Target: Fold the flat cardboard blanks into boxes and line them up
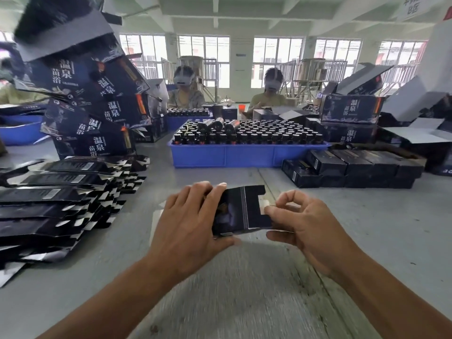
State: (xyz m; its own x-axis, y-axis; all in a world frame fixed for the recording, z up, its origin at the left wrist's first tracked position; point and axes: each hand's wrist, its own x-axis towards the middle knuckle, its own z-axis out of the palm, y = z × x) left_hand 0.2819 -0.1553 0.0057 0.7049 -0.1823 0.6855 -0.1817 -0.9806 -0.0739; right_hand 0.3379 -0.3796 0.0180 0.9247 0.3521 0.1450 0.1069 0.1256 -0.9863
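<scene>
- Hands meet over a grey table (244,289), both on one dark box (241,211) held just above the tabletop at mid-frame.
- Left hand (193,216) grips the box's left end, fingers curled over its top edge and thumb under the near edge.
- Right hand (300,226) pinches a pale flap (265,207) at the box's right end between thumb and forefinger; the other fingers are loosely curled.
- Box is partly folded: a vertical crease shows on its dark face, and a notched panel stands up at the far right edge.
- Blanks (53,204), flat and dark, lie fanned in an overlapping stack on the table to the left, well apart from the hands.
- Behind the blanks, larger printed cartons (88,104) are piled high and leaning.
- Blue tray (244,155) sits straight ahead past the box, packed with dark bottles (256,135); a few lie on their sides on top.
- Finished boxes (352,170) stand in a close row on the table to the right of the tray.
- More cartons, some with lids open, are stacked behind that row.
- Two people (266,91) with headsets sit on the far side of the table, with windows behind them.
</scene>
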